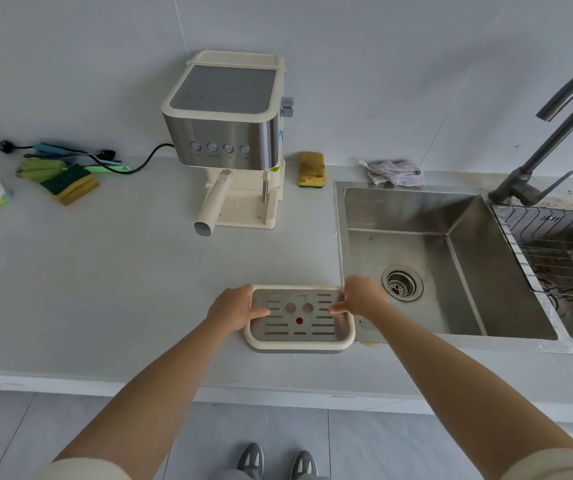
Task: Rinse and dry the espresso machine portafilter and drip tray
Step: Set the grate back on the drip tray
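Two bare forearms reach forward from cream sleeves, above grey shoes. The left hand (233, 306) and right hand (361, 296) each grip one short side of the cream drip tray (288, 329), fingers curled around its rim and thumbs on its slotted metal grate. The tray is over the grey counter (105, 271), just left of the steel sink (416, 244). Farther back, the portafilter (212, 206) is fitted under the espresso machine (224, 133), handle pointing forward
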Motion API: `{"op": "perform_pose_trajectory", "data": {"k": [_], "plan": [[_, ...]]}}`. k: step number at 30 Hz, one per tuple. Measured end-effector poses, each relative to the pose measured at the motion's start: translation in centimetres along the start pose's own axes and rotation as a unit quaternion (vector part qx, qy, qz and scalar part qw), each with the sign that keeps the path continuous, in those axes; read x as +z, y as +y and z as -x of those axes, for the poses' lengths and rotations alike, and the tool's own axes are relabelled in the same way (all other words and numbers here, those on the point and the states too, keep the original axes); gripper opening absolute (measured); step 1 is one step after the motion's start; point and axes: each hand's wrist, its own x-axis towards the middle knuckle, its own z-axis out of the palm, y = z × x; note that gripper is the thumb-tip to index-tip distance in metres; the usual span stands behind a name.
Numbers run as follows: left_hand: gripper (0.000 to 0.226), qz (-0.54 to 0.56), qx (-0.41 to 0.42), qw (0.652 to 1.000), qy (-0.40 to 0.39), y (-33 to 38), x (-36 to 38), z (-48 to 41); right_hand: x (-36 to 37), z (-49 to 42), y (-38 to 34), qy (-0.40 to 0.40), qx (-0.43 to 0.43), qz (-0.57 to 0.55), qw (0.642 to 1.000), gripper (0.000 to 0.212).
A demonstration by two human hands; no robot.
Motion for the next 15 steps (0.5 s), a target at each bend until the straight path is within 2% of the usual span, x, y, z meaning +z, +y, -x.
{"op": "perform_pose_trajectory", "data": {"k": [12, 15], "plan": [[0.037, 0.035, -0.012, 0.997, 0.066, -0.3, 1.0, 1.0, 1.1, 1.8, 0.9, 0.049, 0.005, -0.047, 0.998, 0.051], [0.037, 0.091, 0.007, 0.992, 0.084, -0.8, 1.3, 1.6, 2.2, 2.3, 1.5, 0.059, -0.04, -0.086, 0.994, 0.067]]}}
